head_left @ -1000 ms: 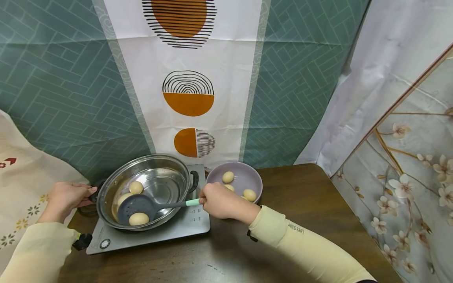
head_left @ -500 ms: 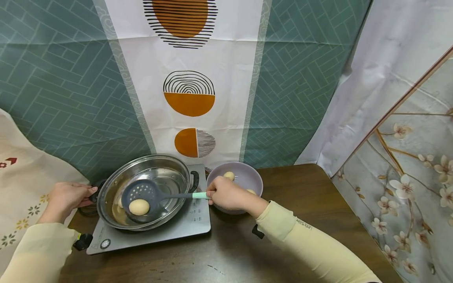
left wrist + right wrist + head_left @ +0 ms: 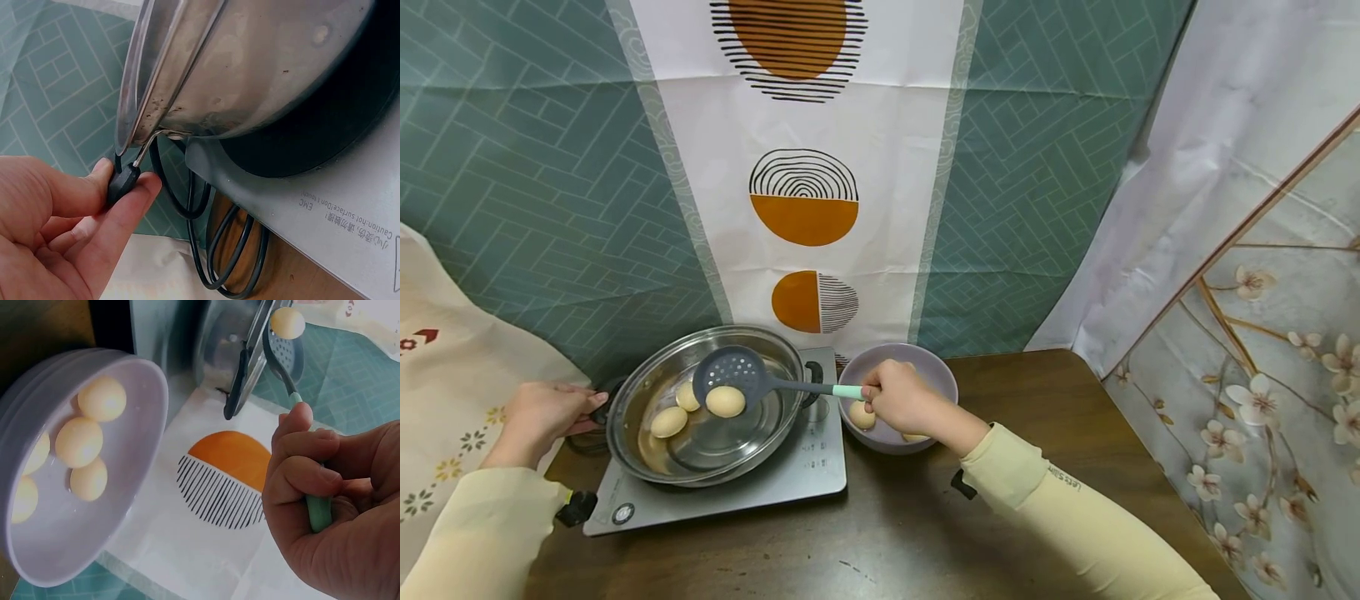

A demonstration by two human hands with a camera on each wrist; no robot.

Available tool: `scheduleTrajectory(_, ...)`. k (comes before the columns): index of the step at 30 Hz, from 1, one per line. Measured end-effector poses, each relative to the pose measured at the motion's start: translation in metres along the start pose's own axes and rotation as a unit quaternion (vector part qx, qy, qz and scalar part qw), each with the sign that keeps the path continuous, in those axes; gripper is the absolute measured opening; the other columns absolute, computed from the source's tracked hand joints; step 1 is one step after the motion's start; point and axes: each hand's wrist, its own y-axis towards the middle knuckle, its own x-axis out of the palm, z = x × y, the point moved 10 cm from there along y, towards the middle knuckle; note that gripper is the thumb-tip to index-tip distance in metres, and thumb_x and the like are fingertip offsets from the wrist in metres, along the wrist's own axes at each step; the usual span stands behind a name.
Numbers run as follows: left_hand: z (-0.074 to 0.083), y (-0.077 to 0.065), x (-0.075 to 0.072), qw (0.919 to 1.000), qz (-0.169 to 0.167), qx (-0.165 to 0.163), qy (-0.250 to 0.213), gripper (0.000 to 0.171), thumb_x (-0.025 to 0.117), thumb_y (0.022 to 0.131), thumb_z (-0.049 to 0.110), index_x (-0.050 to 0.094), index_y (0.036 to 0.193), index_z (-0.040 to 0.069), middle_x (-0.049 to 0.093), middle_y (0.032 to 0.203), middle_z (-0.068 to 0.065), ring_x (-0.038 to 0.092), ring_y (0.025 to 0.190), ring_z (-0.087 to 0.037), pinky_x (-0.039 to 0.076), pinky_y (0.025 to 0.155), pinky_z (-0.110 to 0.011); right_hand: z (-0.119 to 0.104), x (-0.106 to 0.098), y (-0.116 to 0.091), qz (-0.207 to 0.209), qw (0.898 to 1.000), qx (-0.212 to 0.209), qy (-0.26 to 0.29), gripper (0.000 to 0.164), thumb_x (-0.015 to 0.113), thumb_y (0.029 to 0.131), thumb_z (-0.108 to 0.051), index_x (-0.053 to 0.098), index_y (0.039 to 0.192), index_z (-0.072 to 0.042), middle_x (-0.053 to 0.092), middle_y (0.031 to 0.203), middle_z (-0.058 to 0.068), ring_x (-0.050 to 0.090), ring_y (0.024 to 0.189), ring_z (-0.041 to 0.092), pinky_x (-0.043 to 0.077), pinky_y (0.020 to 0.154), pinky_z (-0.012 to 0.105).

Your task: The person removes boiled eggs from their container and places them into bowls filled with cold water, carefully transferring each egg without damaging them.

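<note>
My right hand (image 3: pixel 904 398) grips the green handle of a grey slotted spoon (image 3: pixel 730 365), fingers wrapped around it. One egg (image 3: pixel 725 402) lies on the spoon's perforated head, raised over the wide steel pan (image 3: pixel 737 457). Two more eggs sit inside at the pan's left, one partly behind the other (image 3: pixel 668 422). At the pan's left side, my left hand (image 3: pixel 544 412) pinches the black side handle (image 3: pixel 123 182) between thumb and fingers. Below and behind the right hand stands a lilac bowl (image 3: pixel 128 512) holding several eggs, which the hand partly covers in the head view.
Beneath the pan is a flat silver induction cooker (image 3: pixel 775 498) on a brown wooden table (image 3: pixel 1037 417). A black cord (image 3: pixel 194 250) lies coiled by its left side. A patterned curtain (image 3: pixel 1030 208) hangs close behind the pan and bowl.
The right hand has lifted the slotted spoon from low in the pan, up and to the right, carrying an egg on it. The left hand has stayed on the pan handle.
</note>
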Motion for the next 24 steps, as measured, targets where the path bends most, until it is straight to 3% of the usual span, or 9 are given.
scheduleTrajectory(10,-0.003,-0.002,0.000,0.9999,0.002,-0.014,0.001,0.055,0.067,0.085,0.026,0.056,0.116,-0.018,0.067,0.078,0.002,0.067,0.060,-0.009,0.060,0.058,-0.029,0.006,-0.004,-0.002,0.002,1.000,0.001,-0.006,0.026,0.052,0.094,-0.011,0.066,0.073,-0.013,0.063,0.066,-0.003,0.049,0.055,0.006,0.042,0.053,0.019)
scheduleTrajectory(18,-0.001,-0.003,0.000,0.9999,0.000,-0.008,0.009,0.053,0.066,0.086,0.028,0.058,0.114,-0.017,0.068,0.079,-0.001,0.067,0.061,-0.009,0.060,0.058,-0.029,0.012,-0.012,-0.005,-0.002,1.000,0.002,0.030,0.024,0.050,0.095,-0.008,0.066,0.077,-0.010,0.060,0.067,-0.003,0.042,0.054,0.008,0.034,0.052,0.018)
scheduleTrajectory(24,0.001,-0.002,0.000,0.9998,0.003,-0.010,0.014,0.053,0.066,0.086,0.029,0.059,0.114,-0.016,0.069,0.080,-0.002,0.067,0.060,-0.009,0.059,0.058,-0.029,0.019,-0.024,-0.005,0.008,1.000,-0.005,0.006,0.022,0.054,0.094,-0.013,0.068,0.077,-0.010,0.064,0.069,-0.002,0.040,0.053,0.010,0.033,0.049,0.020)
